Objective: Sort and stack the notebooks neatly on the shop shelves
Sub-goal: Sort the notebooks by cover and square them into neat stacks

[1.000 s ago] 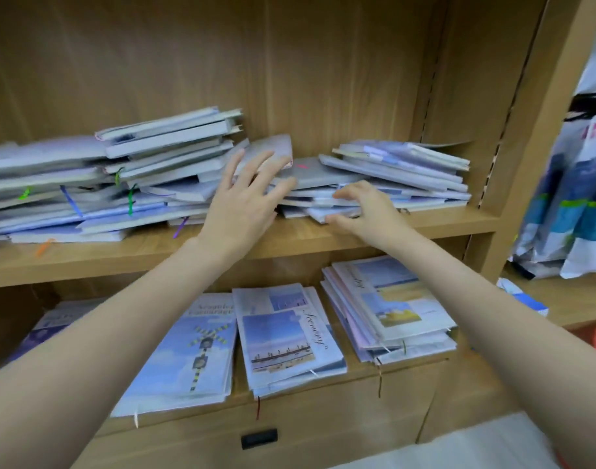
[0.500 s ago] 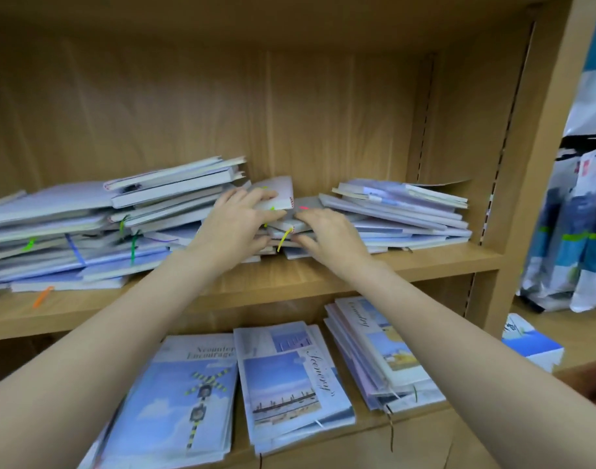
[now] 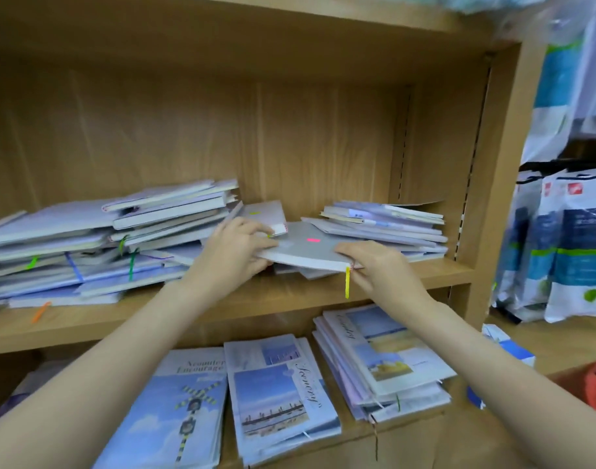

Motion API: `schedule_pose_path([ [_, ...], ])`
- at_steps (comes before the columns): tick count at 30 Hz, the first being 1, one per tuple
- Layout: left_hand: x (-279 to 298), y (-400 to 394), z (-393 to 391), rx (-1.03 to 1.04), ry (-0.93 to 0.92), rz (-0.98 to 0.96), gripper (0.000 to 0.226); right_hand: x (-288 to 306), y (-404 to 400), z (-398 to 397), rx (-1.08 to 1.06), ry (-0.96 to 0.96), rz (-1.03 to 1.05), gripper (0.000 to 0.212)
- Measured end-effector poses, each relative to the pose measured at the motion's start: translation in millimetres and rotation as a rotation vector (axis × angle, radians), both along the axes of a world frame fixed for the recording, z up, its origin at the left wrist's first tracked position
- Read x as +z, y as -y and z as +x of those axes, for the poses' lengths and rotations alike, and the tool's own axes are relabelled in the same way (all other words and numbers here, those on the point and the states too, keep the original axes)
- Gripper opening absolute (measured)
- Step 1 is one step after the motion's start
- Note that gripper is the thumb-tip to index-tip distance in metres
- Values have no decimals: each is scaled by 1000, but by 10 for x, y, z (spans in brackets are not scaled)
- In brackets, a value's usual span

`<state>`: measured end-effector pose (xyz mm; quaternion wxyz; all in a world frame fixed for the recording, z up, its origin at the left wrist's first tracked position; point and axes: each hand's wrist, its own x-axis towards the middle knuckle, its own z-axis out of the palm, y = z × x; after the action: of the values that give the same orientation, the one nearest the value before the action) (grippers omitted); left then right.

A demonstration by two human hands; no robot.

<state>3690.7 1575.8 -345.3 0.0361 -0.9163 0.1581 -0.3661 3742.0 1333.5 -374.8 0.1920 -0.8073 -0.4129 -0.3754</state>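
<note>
Notebooks are being sorted on the middle shelf [image 3: 323, 292], and a grey notebook [image 3: 303, 248] is being held between both hands. It is being gripped by the left hand [image 3: 235, 252] at its left corner and pinched by the right hand [image 3: 381, 269] at its near right corner, probably so that it can be drawn out level from the low pile under it. A yellow ribbon [image 3: 347, 282] is hanging over the shelf edge beside the right hand. Leaning stacks are standing close at both sides of the hands, so open room is being left only toward the person.
</note>
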Motion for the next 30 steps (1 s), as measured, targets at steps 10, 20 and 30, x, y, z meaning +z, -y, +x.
schedule_pose_path([
  [10,-10,-4,-781,-153,361,-210,28,90,-23,-308,80,-137,129,36],
  [20,245,-206,-914,-180,171,-801,19,323,22,-459,317,-426,653,17],
  [30,32,327,157,-68,85,-199,45,868,495,164,-365,391,485,17],
])
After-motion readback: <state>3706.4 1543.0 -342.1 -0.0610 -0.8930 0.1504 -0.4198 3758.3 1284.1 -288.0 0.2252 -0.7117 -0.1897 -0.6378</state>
